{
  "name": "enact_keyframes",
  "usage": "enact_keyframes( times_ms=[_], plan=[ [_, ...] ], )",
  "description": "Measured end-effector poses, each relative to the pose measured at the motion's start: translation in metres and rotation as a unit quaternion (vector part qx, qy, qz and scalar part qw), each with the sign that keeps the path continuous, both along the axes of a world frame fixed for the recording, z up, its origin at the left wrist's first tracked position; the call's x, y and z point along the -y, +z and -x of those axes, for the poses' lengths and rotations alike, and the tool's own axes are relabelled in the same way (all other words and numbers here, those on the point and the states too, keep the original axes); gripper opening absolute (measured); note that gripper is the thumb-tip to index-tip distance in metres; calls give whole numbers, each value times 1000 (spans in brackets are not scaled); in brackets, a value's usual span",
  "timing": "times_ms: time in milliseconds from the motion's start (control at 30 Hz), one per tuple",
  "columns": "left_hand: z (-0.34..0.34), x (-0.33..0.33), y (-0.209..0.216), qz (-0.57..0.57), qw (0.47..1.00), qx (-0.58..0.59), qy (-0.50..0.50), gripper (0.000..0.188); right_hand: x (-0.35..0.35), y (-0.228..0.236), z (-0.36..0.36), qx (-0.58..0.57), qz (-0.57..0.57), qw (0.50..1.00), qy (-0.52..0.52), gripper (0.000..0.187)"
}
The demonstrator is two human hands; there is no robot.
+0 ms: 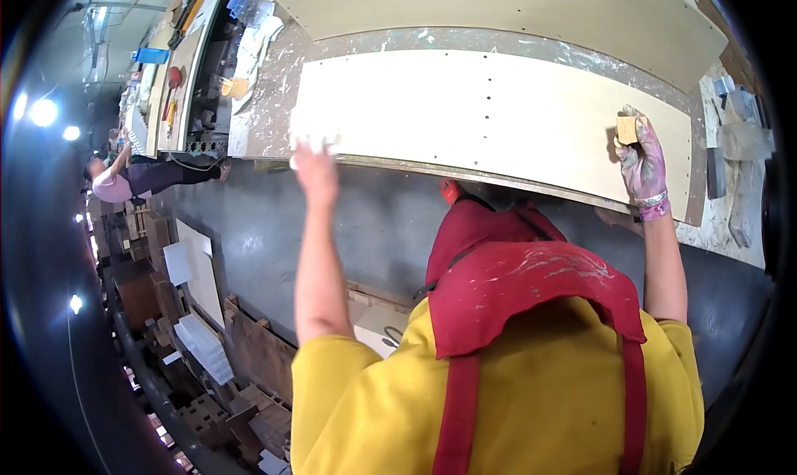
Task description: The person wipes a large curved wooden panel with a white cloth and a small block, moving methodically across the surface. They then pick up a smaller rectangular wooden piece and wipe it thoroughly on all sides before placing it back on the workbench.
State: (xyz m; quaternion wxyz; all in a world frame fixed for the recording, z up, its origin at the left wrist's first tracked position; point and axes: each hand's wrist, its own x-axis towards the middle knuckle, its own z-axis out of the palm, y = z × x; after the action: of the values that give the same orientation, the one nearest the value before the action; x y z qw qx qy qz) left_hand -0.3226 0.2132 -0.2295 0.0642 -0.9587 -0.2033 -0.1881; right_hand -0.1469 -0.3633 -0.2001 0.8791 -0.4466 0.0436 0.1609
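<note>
No word, number or sign can be read here. On the pale panel [374, 324], low beside the yellow shirt [548, 392], there is a dark curved mark (letter or drawing, I cannot tell).

A pale rectangular wooden board [407, 105] lies clear mid-length; a broad, pale wooden panel [448, 6] bounds its far side.

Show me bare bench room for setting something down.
Bare: the near panel, from the left hand to the row of dark holes and on to the right hand; a narrow strip of paint-marked bench between it and the far panel. Crowded: the left end, with bottle and white cloth; right end, with clear plastic and dark block.
</note>
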Motion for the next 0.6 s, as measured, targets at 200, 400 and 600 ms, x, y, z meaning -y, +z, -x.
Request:
enact_keyframes(
  times_ms=[200,400,600],
  plan=[
    [2,-27,60,73,988,80,114,26,1,-6,1,12,16,999,-33,36],
    [27,-11,11,40,995,-24,-86,56,-3,2,3,14,67,996,-50,36],
    [27,-36,28,2,997,-71,-15,48,-2,-4,0,29,99,993,-60,35]
  ],
)
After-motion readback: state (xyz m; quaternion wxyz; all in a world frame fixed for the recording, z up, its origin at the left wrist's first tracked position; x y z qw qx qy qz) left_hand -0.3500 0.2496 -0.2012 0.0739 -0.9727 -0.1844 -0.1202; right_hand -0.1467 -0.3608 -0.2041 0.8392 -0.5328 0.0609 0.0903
